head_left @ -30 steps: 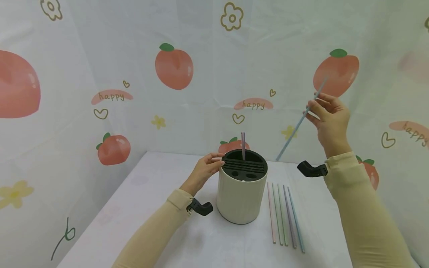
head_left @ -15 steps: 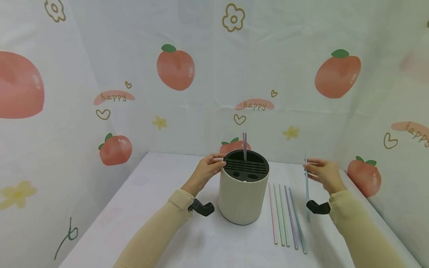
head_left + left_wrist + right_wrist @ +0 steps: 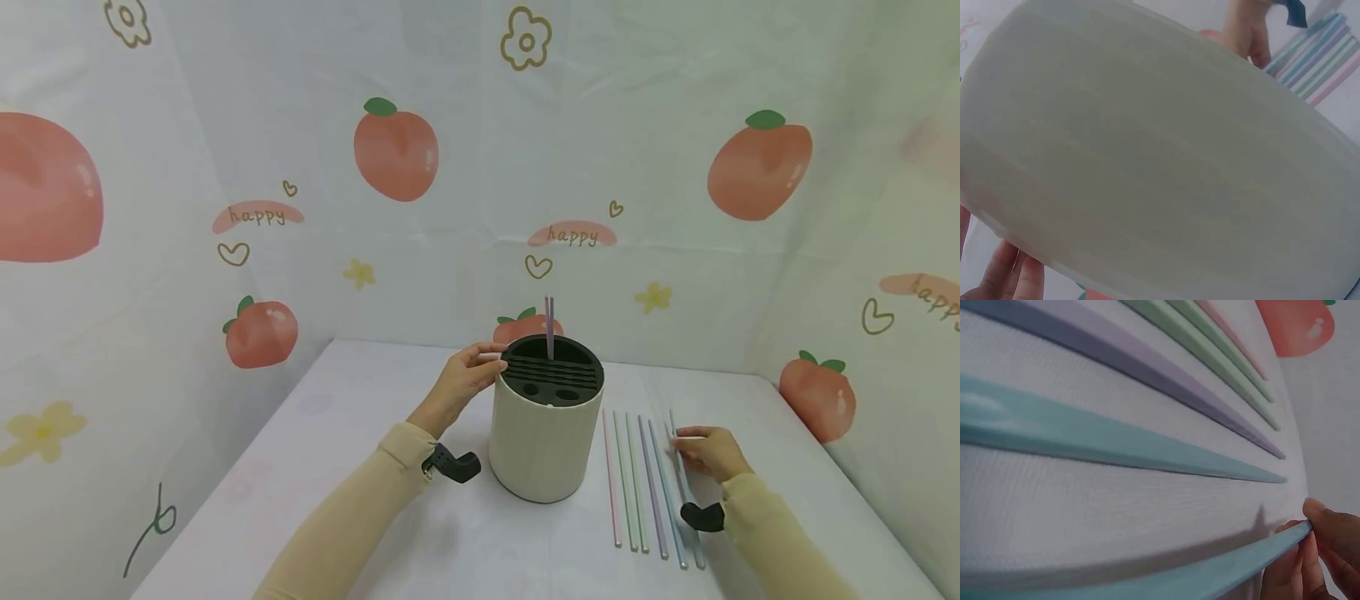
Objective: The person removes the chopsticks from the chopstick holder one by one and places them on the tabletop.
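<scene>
A cream utensil holder (image 3: 543, 454) with a black slotted top stands upright on the table. My left hand (image 3: 459, 385) rests against its upper left side, fingertips and thumb at the rim; in the left wrist view the holder's wall (image 3: 1160, 150) fills most of the picture. Two purplish chopsticks (image 3: 551, 327) stand in the holder's back compartment. At the right, my right hand (image 3: 711, 450) pinches a blue chopstick (image 3: 1241, 562) near its far end, low over the table. Left of it lies a row of pastel chopsticks: pink (image 3: 611, 479), two green, purple (image 3: 653, 487), and another blue (image 3: 667, 496).
White cloth covers the table (image 3: 322, 517). Behind it hangs a white curtain (image 3: 450, 258) printed with peaches and the word "happy". A black camera (image 3: 702, 517) is strapped to the right wrist, another (image 3: 453, 464) to the left.
My right hand has come down from high in front of the curtain to the table, bringing the blue chopstick beside the row. The left hand has stayed at the holder.
</scene>
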A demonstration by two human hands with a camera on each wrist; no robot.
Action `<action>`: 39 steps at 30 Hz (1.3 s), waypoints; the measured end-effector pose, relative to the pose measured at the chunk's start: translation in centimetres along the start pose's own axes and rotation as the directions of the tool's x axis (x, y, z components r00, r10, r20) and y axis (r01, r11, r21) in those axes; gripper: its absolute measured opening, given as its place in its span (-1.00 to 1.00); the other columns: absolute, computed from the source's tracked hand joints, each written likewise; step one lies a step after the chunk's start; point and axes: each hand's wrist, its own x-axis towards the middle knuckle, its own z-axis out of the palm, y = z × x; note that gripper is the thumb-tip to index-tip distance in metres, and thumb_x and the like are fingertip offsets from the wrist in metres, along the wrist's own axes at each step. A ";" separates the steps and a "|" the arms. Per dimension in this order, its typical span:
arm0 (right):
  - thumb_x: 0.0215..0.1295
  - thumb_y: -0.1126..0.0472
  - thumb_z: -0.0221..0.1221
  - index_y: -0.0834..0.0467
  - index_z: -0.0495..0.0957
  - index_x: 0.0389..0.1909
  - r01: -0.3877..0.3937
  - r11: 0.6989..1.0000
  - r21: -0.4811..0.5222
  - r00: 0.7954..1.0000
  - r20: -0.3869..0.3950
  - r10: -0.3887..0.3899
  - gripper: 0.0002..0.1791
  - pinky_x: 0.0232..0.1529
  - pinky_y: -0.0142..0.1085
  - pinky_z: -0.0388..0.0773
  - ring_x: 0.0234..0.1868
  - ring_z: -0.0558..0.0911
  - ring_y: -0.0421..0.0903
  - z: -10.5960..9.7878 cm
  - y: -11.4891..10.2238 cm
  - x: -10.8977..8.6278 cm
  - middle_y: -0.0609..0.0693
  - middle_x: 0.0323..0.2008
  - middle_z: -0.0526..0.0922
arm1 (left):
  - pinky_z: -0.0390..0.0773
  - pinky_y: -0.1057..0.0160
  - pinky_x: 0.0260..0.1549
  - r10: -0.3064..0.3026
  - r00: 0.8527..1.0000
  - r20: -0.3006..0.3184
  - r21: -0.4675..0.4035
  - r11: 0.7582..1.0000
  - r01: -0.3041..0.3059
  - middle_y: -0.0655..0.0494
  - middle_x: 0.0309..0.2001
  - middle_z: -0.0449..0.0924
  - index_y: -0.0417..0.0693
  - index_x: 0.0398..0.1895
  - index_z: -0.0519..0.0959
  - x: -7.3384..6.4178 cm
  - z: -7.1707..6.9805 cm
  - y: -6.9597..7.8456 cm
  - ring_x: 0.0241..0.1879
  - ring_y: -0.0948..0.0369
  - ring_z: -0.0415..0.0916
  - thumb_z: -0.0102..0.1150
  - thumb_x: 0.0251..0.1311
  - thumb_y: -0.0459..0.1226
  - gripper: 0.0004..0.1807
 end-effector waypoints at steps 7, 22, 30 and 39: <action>0.21 0.37 0.24 0.61 0.40 0.00 0.000 1.000 -0.009 1.000 -0.002 0.000 -0.55 -0.41 -0.39 0.66 -0.45 0.57 -0.22 0.5 0.6 0.4 -0.03 -0.42 0.60 | 0.47 0.08 0.23 0.008 1.000 0.001 0.006 1.000 -0.008 -0.02 -0.04 0.50 -0.13 0.10 0.53 0.0 -0.1 0.1 -0.02 0.18 0.50 0.21 0.25 -0.31 -0.65; 0.08 0.35 0.36 0.49 0.45 -0.11 -0.012 0.995 -0.096 1.000 -0.003 0.012 -0.58 -0.43 -0.39 0.64 -0.45 0.55 -0.20 0.8 0.5 1.1 0.08 -0.36 0.58 | 0.46 0.10 0.24 -0.001 1.000 -0.007 -0.001 1.000 0.001 -0.02 -0.01 0.50 -0.12 0.09 0.54 0.1 -0.1 0.1 0.00 0.17 0.51 0.22 0.24 -0.31 -0.66; 0.06 0.35 0.37 0.43 0.46 -0.17 -0.041 0.993 -0.107 0.999 -0.006 0.040 -0.62 -0.45 -0.40 0.61 -0.46 0.52 -0.17 0.9 0.4 1.1 0.10 -0.34 0.52 | 0.45 0.07 0.24 0.007 1.000 0.006 0.004 1.000 -0.007 -0.03 0.00 0.50 -0.11 0.11 0.53 -0.1 0.0 0.1 -0.01 0.17 0.50 0.22 0.24 -0.31 -0.64; 0.06 0.35 0.37 0.43 0.46 -0.18 -0.057 0.992 -0.113 0.998 -0.012 0.056 -0.62 -0.45 -0.40 0.62 -0.47 0.52 -0.17 1.0 0.3 1.2 0.09 -0.36 0.54 | 0.44 0.07 0.25 0.004 1.000 0.004 0.015 1.000 -0.004 -0.04 0.01 0.50 -0.10 0.11 0.53 -0.1 0.0 0.0 0.02 0.15 0.51 0.22 0.24 -0.30 -0.64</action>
